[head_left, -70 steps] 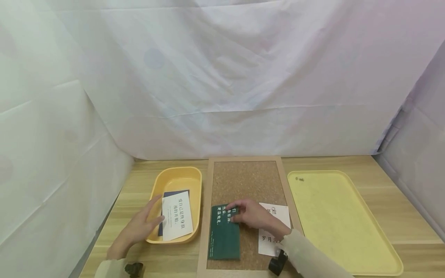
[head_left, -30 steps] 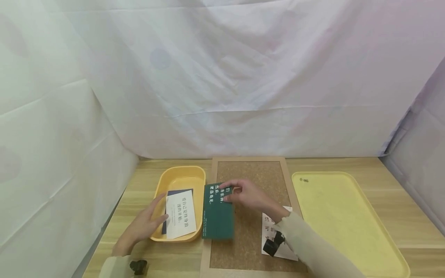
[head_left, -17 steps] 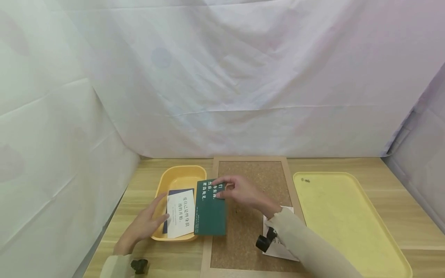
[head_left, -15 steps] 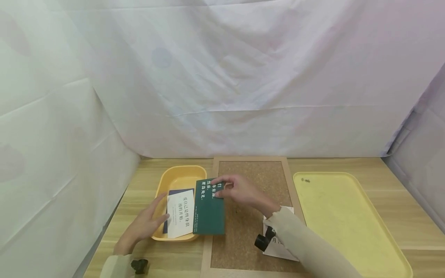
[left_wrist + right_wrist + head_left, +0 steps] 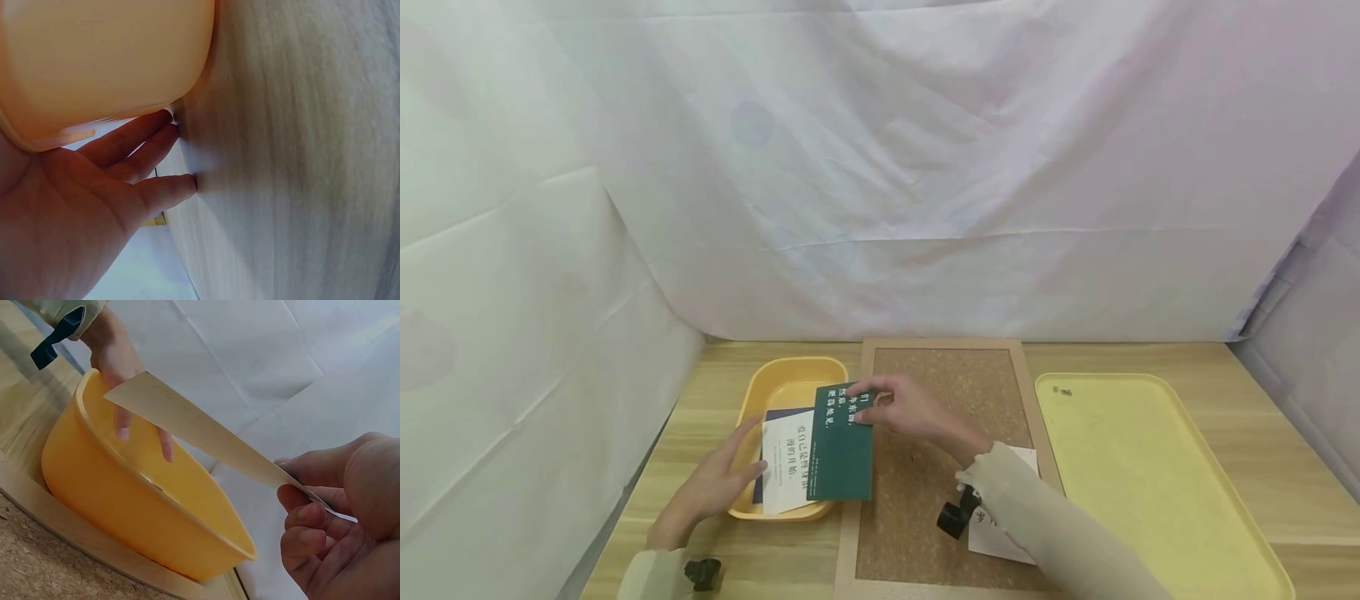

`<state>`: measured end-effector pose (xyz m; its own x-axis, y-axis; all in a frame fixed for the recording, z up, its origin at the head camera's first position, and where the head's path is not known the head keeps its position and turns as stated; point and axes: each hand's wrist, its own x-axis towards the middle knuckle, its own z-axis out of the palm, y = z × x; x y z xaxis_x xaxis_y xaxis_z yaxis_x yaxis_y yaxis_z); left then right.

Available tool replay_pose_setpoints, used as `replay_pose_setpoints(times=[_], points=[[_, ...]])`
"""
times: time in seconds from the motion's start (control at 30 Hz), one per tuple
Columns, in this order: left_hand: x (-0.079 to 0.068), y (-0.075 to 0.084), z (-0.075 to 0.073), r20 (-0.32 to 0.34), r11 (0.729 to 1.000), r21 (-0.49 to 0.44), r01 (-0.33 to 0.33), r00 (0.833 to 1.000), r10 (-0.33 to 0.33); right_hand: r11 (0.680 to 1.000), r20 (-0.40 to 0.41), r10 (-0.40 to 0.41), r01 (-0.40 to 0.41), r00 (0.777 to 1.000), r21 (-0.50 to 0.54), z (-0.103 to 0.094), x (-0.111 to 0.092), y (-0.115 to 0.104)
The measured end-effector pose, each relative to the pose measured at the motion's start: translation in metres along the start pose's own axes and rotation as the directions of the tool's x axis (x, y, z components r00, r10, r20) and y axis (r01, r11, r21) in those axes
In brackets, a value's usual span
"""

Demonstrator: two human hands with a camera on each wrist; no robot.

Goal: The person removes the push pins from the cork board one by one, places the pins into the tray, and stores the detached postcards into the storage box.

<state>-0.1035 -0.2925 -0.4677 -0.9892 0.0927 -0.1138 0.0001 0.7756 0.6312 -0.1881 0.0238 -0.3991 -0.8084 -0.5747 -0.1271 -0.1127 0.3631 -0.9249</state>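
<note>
My right hand [image 5: 913,408] pinches a dark green card [image 5: 842,450] with white Chinese lettering near its far right corner. It holds the card raised over the right rim of a yellow-orange plastic basin [image 5: 797,367]; the right wrist view shows the card's pale underside [image 5: 187,419]. Inside the basin lie a white card [image 5: 782,467] with dark lettering and a dark blue card [image 5: 760,492] beneath it. My left hand [image 5: 711,483] grips the basin's left wall, thumb on the inner side. In the left wrist view several fingers [image 5: 153,147] are outside the wall, their tips at the tabletop.
A wood-framed cork board [image 5: 951,375] lies right of the basin. On it is a white lettered card [image 5: 996,542], partly covered by my right sleeve. Farther right lies a pale yellow tray [image 5: 1127,467] with tiny dark bits [image 5: 1062,392] in its far left corner. White cloth [image 5: 925,167] hangs behind.
My right hand has lifted the green card off the cork board and carried it left and away from me, over the basin's right edge. My left hand stays at the basin.
</note>
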Motion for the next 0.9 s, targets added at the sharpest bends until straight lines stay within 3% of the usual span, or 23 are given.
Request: replay_pose_setpoints(times=[0.9], points=[[-0.001,0.002,0.001,-0.013,1.0,-0.005,0.005,1.0,-0.005,0.999,-0.025,0.007,-0.008,1.0,-0.037,0.019,0.025,-0.005]])
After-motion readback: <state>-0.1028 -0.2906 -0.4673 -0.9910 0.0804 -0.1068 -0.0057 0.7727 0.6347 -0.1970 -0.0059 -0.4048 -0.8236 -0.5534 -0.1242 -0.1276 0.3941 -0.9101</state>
